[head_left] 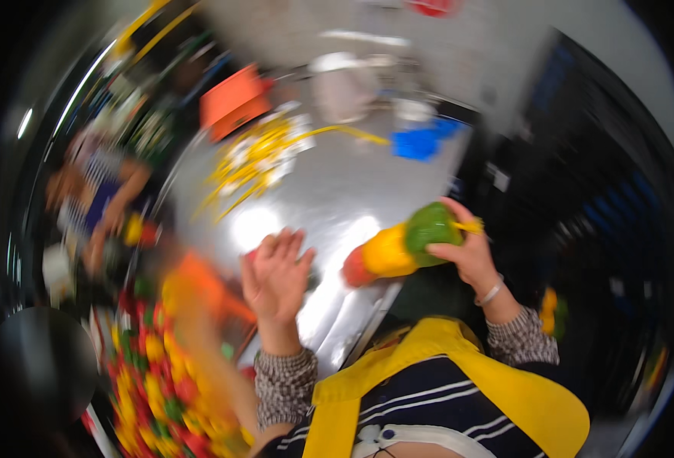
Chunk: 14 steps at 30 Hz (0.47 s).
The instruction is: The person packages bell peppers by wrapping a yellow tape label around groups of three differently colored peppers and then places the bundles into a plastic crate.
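Note:
Three bell peppers in a row, red, yellow and green, form one pack (390,250) above the table's near right edge. My right hand (472,256) is closed round its green end, with thumb and fingers on either side. A short yellow tie (470,226) sticks out beside that pepper. To the left, my left hand (279,278) is raised with its fingers stretched and slightly spread, holding nothing. A small reddish patch shows behind its fingers, too blurred to name. Below both hands lies the shiny metal table (352,179).
Yellow strips (257,164) lie on white pieces at the far left of the table. Behind them stands an orange box (234,103), with a white bucket (342,88) and blue item (417,143) farther right. Loose peppers (157,382) fill the lower left. A co-worker (100,191) is at left.

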Available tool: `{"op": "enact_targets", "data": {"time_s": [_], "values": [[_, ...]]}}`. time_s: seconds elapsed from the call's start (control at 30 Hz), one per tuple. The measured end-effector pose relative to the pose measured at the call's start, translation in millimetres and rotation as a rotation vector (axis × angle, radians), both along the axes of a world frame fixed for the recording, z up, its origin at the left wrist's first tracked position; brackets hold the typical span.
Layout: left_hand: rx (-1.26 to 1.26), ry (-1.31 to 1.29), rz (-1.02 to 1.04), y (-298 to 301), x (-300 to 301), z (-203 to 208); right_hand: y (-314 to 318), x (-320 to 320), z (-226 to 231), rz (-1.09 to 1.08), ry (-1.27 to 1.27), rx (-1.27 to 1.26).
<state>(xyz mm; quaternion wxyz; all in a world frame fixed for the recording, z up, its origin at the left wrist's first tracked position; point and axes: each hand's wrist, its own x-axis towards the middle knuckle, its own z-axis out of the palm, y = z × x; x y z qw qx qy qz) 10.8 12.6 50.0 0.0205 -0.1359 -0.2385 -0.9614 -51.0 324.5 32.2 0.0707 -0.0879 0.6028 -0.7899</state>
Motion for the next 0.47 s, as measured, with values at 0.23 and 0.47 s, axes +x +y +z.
{"op": "enact_targets", "data": {"time_s": [0.23, 0.47], "values": [[-0.321, -0.273, -0.369, 143, -53, -22, 158, 91, 10, -0.344, -0.017, -0.070], [-1.224, -0.281, -0.307, 275, -68, -79, 315, 229, 13, -0.937, 0.061, -0.288]]}}
